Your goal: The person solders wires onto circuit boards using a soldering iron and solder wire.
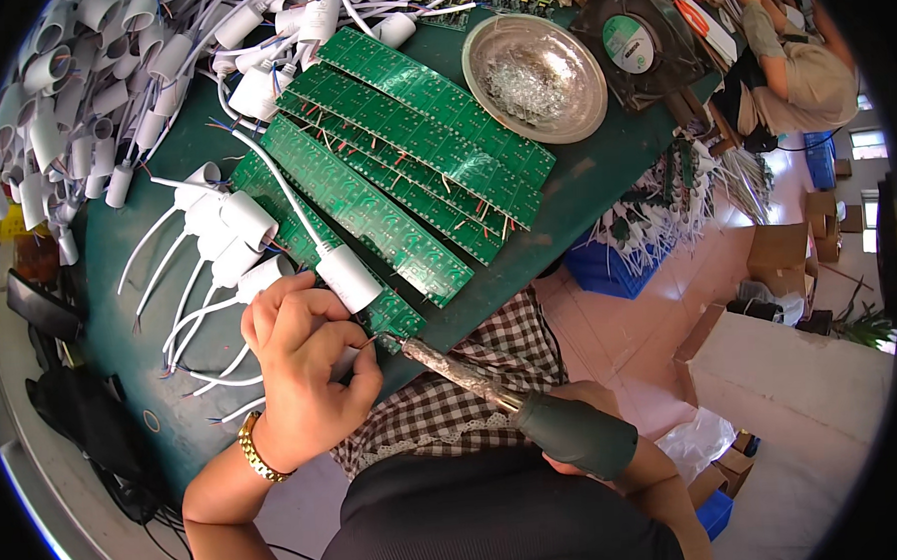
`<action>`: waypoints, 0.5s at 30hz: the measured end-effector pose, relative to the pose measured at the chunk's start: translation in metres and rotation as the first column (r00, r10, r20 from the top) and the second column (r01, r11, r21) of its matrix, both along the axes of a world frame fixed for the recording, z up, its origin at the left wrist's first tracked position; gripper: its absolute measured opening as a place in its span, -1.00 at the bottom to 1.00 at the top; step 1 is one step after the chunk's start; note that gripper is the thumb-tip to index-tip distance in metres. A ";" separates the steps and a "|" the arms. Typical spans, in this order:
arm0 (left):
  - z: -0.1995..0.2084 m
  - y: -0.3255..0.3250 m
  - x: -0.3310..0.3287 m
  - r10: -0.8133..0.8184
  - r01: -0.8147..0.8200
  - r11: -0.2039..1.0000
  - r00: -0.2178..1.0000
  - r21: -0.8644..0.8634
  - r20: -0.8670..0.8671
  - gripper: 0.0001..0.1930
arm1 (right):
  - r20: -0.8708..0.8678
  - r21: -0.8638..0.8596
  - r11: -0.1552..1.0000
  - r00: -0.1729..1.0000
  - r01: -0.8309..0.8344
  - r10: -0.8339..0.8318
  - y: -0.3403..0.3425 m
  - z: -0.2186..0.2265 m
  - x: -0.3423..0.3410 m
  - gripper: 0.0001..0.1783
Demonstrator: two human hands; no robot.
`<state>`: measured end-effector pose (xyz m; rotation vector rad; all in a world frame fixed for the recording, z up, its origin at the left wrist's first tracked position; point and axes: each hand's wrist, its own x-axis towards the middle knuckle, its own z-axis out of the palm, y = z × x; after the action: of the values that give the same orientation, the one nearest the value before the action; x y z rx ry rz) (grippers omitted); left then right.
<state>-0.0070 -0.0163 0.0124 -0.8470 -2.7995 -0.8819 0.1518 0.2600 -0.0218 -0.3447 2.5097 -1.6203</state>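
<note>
My left hand (312,361) is closed in a pinch at the near end of a green circuit board (398,312). Something thin and pale shows at its fingertips, too small to make out. My right hand (592,402) grips a soldering iron (580,436) by its dark handle, partly hidden behind it. The iron's tip meets the board's end right beside my left fingertips. Just above my left hand, a white cylindrical housing (348,278) with a white cable lies across the board. Several long green board panels (365,204) lie overlapping beyond.
A metal bowl (479,58) holding silvery scraps and a black fan (648,41) stand at the far right. White housings with cables (251,221) lie left; more are heaped far left. A blue crate (603,268) sits beyond the table edge. Another person (800,74) sits far right.
</note>
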 end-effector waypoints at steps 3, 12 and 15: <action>0.000 0.000 -0.001 0.000 0.000 1.000 1.000 0.017 0.000 -0.81 | -0.026 -0.026 1.000 0.999 0.017 -0.018 0.008 -0.007 0.010 -0.70; 0.002 0.000 0.001 -0.001 0.002 1.000 1.000 -0.006 0.030 -0.83 | 0.209 -0.110 0.987 0.974 0.117 -0.092 -0.003 0.017 -0.005 -0.63; 0.003 0.001 0.001 -0.004 0.005 1.000 1.000 -0.027 0.027 -0.82 | 0.149 -0.202 0.977 0.988 0.061 -0.031 0.001 0.016 -0.019 -0.63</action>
<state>-0.0063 -0.0151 0.0156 -0.8521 -2.8398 -0.8649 0.1330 0.2609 -0.0058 -0.1831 2.2658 -1.8567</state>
